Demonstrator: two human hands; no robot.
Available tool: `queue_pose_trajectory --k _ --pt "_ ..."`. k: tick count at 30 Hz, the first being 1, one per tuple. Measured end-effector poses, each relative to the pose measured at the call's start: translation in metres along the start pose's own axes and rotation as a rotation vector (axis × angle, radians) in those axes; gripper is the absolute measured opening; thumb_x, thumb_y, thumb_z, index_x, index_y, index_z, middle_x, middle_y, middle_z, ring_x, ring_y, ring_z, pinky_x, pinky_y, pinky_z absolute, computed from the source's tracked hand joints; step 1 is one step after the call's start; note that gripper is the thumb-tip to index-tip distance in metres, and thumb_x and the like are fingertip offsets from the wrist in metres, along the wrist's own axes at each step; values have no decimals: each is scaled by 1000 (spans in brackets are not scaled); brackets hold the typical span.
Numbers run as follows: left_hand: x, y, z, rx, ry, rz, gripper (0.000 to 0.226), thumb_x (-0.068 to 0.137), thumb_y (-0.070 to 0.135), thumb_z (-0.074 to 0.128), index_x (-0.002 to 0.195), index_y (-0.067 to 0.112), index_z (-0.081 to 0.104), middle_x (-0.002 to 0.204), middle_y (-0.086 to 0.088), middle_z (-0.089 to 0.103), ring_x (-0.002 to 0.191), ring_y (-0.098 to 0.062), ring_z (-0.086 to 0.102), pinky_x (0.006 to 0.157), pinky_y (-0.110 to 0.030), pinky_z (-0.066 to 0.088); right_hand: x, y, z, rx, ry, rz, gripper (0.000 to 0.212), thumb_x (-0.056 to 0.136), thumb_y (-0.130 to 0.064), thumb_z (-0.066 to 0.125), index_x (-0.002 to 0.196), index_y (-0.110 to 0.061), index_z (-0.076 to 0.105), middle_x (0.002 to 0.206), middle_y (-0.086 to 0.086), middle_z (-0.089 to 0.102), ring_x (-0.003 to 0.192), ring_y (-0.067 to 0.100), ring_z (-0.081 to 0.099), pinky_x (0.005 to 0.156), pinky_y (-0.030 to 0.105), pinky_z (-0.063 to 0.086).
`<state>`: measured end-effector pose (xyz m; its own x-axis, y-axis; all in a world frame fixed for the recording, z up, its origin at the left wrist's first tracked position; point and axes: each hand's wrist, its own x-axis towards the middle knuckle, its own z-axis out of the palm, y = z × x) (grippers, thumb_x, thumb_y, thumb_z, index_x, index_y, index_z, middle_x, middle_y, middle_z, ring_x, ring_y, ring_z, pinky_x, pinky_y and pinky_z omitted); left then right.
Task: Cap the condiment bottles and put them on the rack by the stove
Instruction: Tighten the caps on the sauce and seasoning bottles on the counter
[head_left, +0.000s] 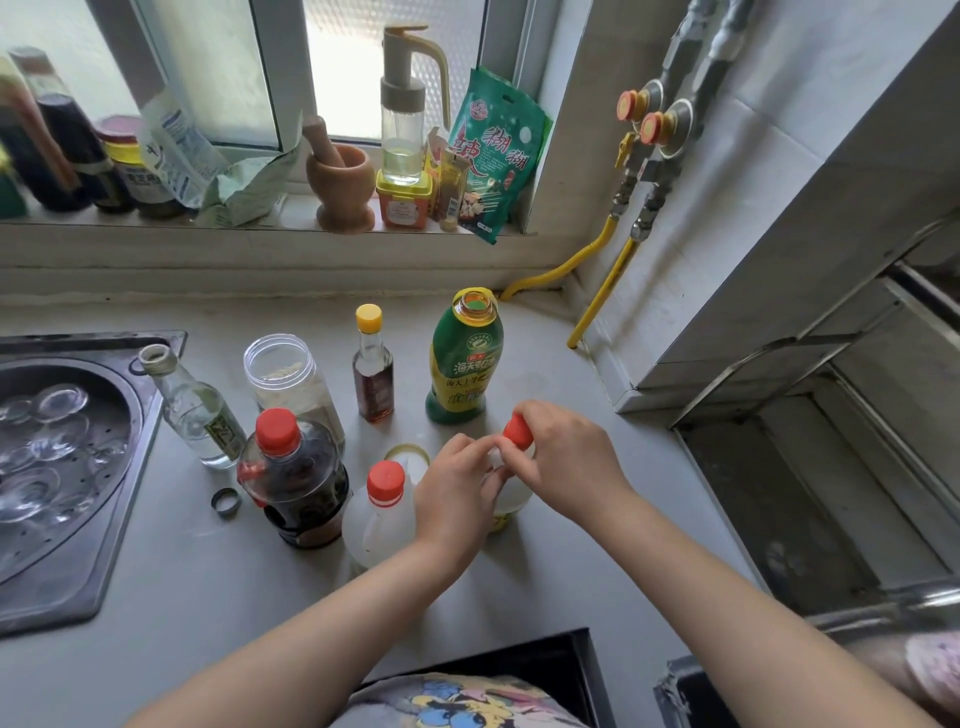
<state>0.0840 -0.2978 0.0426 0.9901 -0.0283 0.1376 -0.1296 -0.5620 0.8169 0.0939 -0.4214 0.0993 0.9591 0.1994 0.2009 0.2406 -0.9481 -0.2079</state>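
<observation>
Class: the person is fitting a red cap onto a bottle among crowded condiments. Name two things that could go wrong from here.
1. The right hand pinches the red cap while the left hand holds the bottle; tightly packed neighbours like the white jug could get knocked over.
2. The green bottle and the clear glass bottle by the sink stand uncapped, so a bump may spill them.

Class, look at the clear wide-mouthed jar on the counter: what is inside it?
The jar has no lid; pale powder sits inside. Its lower part is hidden behind the dark bottle.
</observation>
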Motion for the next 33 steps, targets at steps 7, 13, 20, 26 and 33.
queue_pose_trajectory --k 7,13,20,26,33 --pt "5 17 16 -122 4 -37 22 80 29 70 101 22 71 83 1 52 77 -16 53 70 -42 51 -2 23 -3 88 -14 83 26 87 -42 58 85 -16 52 79 -4 49 72 16 44 62 26 31" --pt "12 32 43 -134 -121 2 27 82 21 67 109 18 67 86 3 51 85 -19 56 77 -41 53 -7 52 -12 79 -30 144 22 87 -38 59 88 -17 55 85 0 57 80 21 53 66 28 38" --pt "1 32 53 -179 -150 53 41 88 3 56 127 14 56 109 -5 55 100 -19 56 94 -32 48 -8 64 -14 88 -27 173 23 90 -38 55 94 -15 54 88 -1 52 85 19 51 66 27 34" --pt "-22 17 28 -66 -112 191 23 87 17 62 109 15 66 110 0 58 103 -10 55 88 -23 47 -5 62 -24 -156 -118 207 35 90 -52 46 94 -18 52 90 2 56 86 23 55 62 30 37" --pt "-58 -5 -40 171 300 542 9 86 20 64 94 18 64 87 4 53 74 -15 54 64 -25 48 10 14 -31 -39 66 -82 42 83 -52 57 101 -15 66 95 5 59 90 25 57 73 37 46"
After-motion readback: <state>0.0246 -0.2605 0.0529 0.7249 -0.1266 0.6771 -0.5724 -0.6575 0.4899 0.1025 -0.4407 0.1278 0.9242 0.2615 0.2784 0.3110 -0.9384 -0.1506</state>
